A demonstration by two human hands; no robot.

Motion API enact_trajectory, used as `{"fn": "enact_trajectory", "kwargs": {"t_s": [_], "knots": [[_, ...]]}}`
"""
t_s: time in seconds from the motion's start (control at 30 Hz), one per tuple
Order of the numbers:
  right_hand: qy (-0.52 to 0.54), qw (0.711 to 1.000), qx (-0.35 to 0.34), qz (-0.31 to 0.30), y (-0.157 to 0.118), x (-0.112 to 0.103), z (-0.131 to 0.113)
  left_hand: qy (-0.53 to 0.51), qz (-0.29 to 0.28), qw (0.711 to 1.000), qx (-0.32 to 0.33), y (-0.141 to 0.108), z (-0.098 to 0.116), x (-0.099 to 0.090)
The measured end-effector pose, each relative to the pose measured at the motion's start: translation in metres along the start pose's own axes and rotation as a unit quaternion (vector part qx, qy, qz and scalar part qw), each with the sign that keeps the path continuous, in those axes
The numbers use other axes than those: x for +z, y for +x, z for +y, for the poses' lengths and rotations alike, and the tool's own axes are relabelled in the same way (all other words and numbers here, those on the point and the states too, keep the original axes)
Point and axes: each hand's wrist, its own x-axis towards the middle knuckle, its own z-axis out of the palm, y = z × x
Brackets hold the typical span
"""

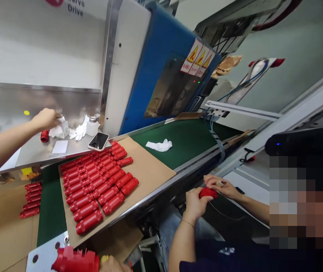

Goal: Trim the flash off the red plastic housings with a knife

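Observation:
My left hand (46, 119) reaches to the metal shelf, its fingers pinched on a white tissue (57, 130) at a small white pack. A red ribbed plastic part (76, 260) shows large and close at the bottom edge. My right hand (112, 265) is at its right end, mostly cut off by the frame, and appears to grip it. Something small and yellow (104, 260) shows at those fingers; I cannot make out what it is. Rows of red plastic tubes (93, 185) lie on a cardboard sheet (147, 170).
A phone (99, 141), white gloves (79, 130) and a bottle (92, 125) rest on the shelf. Another glove (159, 145) lies on the green conveyor (189, 136). At right, a co-worker's hands (197, 202) hold a red part (208, 193). A blue machine (161, 60) stands behind.

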Motion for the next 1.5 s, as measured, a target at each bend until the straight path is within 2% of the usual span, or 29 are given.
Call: {"fn": "enact_trajectory", "kwargs": {"t_s": [0.1,0.23,0.47,0.57,0.87,0.97,1.03,1.1,1.17,1.23,1.3,1.37,1.43,1.5], "knots": [[0.003,0.999,0.037,0.001,-0.004,0.004,0.006,-0.002,0.024,1.0,-0.003,0.003,-0.008,0.004],[-0.007,0.998,0.05,0.029,-0.005,0.015,0.005,-0.012,0.024,1.0,0.016,0.012,-0.018,0.008],[-0.053,0.99,0.045,0.126,-0.001,0.034,-0.015,-0.009,0.01,0.999,0.047,0.029,-0.023,0.012],[-0.072,0.985,0.058,0.145,-0.005,0.048,-0.028,-0.006,0.009,0.998,0.056,0.03,-0.026,0.014],[-0.077,0.989,0.098,0.08,-0.028,0.132,-0.065,-0.015,0.022,0.996,0.085,0.031,-0.034,0.015],[-0.066,0.991,0.099,0.061,-0.029,0.141,-0.074,-0.024,0.029,0.996,0.084,0.031,-0.033,0.012],[-0.056,0.992,0.102,0.041,-0.028,0.132,-0.08,-0.035,0.036,0.996,0.076,0.029,-0.031,0.01],[-0.043,0.993,0.111,0.002,-0.024,0.112,-0.087,-0.05,0.047,0.996,0.061,0.023,-0.028,0.007],[-0.023,0.99,0.121,-0.066,-0.017,0.086,-0.093,-0.066,0.063,0.995,0.037,0.015,-0.022,0.008],[0.004,0.978,0.125,-0.165,-0.005,0.059,-0.095,-0.08,0.08,0.994,0.006,0.004,-0.011,0.013],[0.037,0.947,0.122,-0.296,0.013,0.04,-0.093,-0.088,0.092,0.992,-0.025,-0.007,0.002,0.021],[0.069,0.885,0.117,-0.446,0.035,0.032,-0.084,-0.094,0.099,0.989,-0.053,-0.015,0.015,0.028],[0.099,0.79,0.108,-0.595,0.057,0.035,-0.073,-0.1,0.1,0.987,-0.074,-0.019,0.025,0.03],[0.13,0.687,0.081,-0.71,0.077,0.046,-0.061,-0.104,0.1,0.986,-0.088,-0.02,0.03,0.026]]}}
